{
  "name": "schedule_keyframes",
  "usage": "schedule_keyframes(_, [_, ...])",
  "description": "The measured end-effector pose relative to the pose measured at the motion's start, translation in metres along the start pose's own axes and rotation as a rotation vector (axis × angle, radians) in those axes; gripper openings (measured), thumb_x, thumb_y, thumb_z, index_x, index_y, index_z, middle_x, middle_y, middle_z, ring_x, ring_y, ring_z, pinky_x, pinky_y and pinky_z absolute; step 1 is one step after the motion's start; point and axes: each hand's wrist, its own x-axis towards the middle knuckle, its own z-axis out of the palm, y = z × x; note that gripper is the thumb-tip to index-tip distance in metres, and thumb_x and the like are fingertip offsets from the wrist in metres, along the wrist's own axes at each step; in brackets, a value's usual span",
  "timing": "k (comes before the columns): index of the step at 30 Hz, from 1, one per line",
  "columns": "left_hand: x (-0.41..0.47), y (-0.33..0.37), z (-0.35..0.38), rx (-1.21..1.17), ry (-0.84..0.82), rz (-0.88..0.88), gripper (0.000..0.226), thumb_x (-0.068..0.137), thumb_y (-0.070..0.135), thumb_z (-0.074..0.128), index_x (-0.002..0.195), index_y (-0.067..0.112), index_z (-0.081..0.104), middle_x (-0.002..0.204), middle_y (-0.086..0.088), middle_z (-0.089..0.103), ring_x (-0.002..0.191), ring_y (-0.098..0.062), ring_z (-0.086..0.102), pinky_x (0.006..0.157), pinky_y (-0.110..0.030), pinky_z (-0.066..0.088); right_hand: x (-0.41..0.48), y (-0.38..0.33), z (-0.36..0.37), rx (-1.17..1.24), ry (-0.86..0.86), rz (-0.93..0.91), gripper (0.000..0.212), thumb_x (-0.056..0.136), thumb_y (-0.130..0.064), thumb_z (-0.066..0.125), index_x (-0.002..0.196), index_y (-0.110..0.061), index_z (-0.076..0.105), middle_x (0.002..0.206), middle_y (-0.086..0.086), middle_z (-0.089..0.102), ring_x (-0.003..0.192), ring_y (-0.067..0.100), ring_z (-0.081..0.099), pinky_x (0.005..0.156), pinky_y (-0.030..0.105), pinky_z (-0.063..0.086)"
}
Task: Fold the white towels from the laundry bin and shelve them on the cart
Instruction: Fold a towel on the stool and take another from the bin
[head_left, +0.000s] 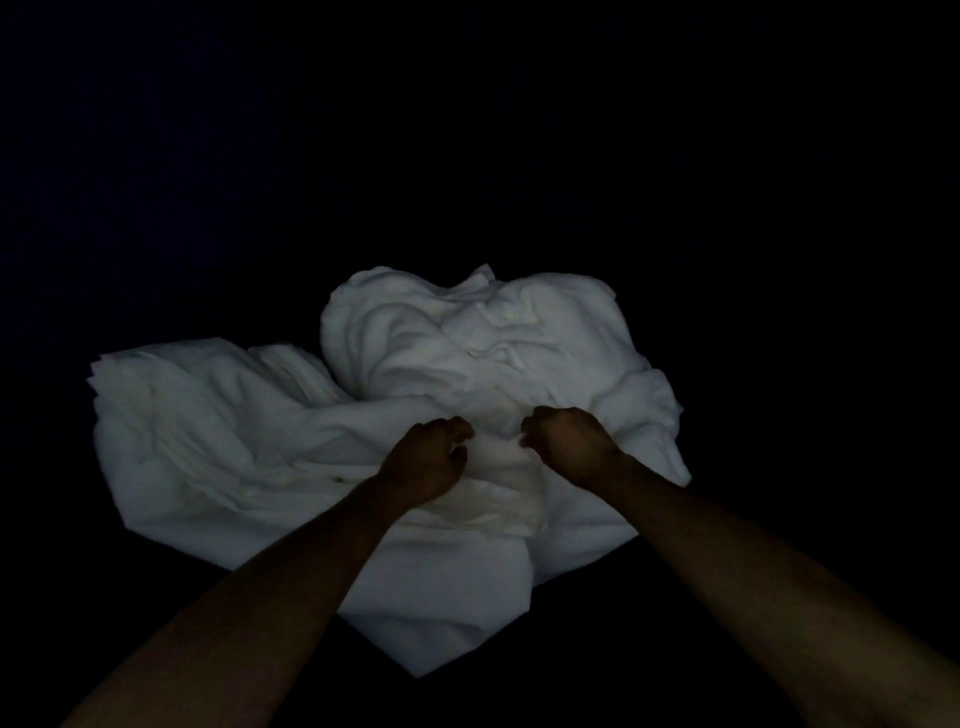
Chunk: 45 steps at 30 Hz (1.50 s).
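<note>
A crumpled heap of white towels (249, 441) fills the middle of the head view in very dim light. A rounder mound of towels (467, 338) rises at its back. My left hand (428, 457) and my right hand (569, 441) sit close together on the front middle of the heap, fingers curled. Each pinches a fold of one white towel (498, 467) that bunches up between them. A flap of white towel (431, 613) hangs down toward me below my forearms.
Everything around the towels is black, so no bin, cart, edge or surface can be made out. Both bare forearms reach in from the bottom corners of the view.
</note>
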Motion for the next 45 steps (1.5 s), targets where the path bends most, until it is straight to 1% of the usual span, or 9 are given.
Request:
schedule_keyframes(4, [-0.025,0.03,-0.01,0.021,-0.01,0.028,0.034,0.095,0.011,0.049,0.129,0.007,0.051,0.132,-0.011,0.054,0.121,-0.023,0.05,0.1,-0.021,0.033,-0.025,-0.029,-0.023,0.023,-0.057,-0.15,0.019,0.079,0.001,0.065,0.097,-0.001,0.071,0.099,0.019,0.066,0.085,0.027,0.067,0.069,0.024,0.049])
schedule_keyframes(9, [-0.072,0.078,-0.043,0.101,-0.052,0.057,0.041,0.096,0.018,0.051,0.136,0.013,0.043,0.138,-0.007,0.047,0.125,-0.018,0.045,0.099,-0.015,0.028,-0.075,-0.051,-0.083,0.074,-0.076,-0.014,0.027,0.097,-0.013,0.043,0.112,-0.004,0.064,0.118,0.013,0.06,0.106,0.025,0.056,0.083,0.023,0.037])
schedule_keyframes(19, [-0.211,0.206,-0.121,0.238,0.225,0.171,0.054,0.094,0.032,0.053,0.144,0.025,0.034,0.145,0.0,0.039,0.13,-0.019,0.041,0.1,-0.022,0.03,-0.205,-0.098,-0.271,0.108,0.298,0.054,0.027,0.097,-0.017,0.045,0.107,-0.007,0.068,0.108,0.007,0.062,0.103,0.021,0.057,0.084,0.023,0.036])
schedule_keyframes(24, [-0.287,0.271,-0.154,0.16,0.285,0.357,0.05,0.093,0.03,0.056,0.14,0.021,0.041,0.141,0.001,0.046,0.128,-0.018,0.044,0.102,-0.025,0.035,-0.281,-0.135,-0.349,0.168,0.562,0.093,0.022,0.094,-0.016,0.051,0.1,-0.007,0.07,0.102,0.009,0.063,0.098,0.023,0.058,0.082,0.024,0.036])
schedule_keyframes(28, [-0.338,0.316,-0.169,0.041,0.381,0.538,0.039,0.094,0.023,0.054,0.133,0.02,0.049,0.13,0.006,0.056,0.116,-0.014,0.054,0.092,-0.017,0.038,-0.341,-0.155,-0.414,0.136,0.786,0.071,0.02,0.091,-0.009,0.053,0.098,-0.006,0.071,0.102,0.008,0.067,0.098,0.023,0.059,0.076,0.019,0.032])
schedule_keyframes(31, [-0.368,0.351,-0.187,-0.028,0.459,0.655,0.041,0.094,0.023,0.053,0.135,0.022,0.046,0.129,0.006,0.056,0.104,-0.01,0.056,0.088,-0.019,0.042,-0.374,-0.175,-0.455,0.102,0.936,0.049,0.019,0.09,-0.006,0.054,0.096,-0.007,0.072,0.1,0.006,0.069,0.097,0.021,0.06,0.072,0.015,0.03])
schedule_keyframes(34, [-0.393,0.381,-0.215,-0.052,0.517,0.771,0.048,0.095,0.025,0.053,0.14,0.025,0.038,0.135,0.007,0.049,0.112,-0.012,0.053,0.095,-0.025,0.041,-0.399,-0.198,-0.493,0.06,1.076,0.003,0.019,0.089,-0.005,0.054,0.095,-0.007,0.072,0.097,0.005,0.07,0.093,0.02,0.061,0.067,0.011,0.03])
schedule_keyframes(42, [-0.425,0.412,-0.246,-0.139,0.483,0.899,0.038,0.095,0.024,0.052,0.132,0.025,0.043,0.131,0.006,0.047,0.128,-0.017,0.04,0.106,-0.036,0.035,-0.429,-0.219,-0.519,0.026,1.174,-0.042,0.019,0.09,-0.005,0.055,0.094,-0.005,0.073,0.095,0.003,0.071,0.081,0.004,0.052,0.066,-0.003,0.03])
schedule_keyframes(45, [-0.425,0.407,-0.247,-0.056,0.435,0.874,0.034,0.098,0.025,0.048,0.132,0.021,0.046,0.12,0.004,0.052,0.114,-0.012,0.047,0.095,-0.026,0.037,-0.421,-0.223,-0.507,0.035,1.148,-0.051,0.018,0.088,-0.004,0.056,0.092,-0.006,0.074,0.093,0.004,0.071,0.08,0.006,0.054,0.067,-0.001,0.031])
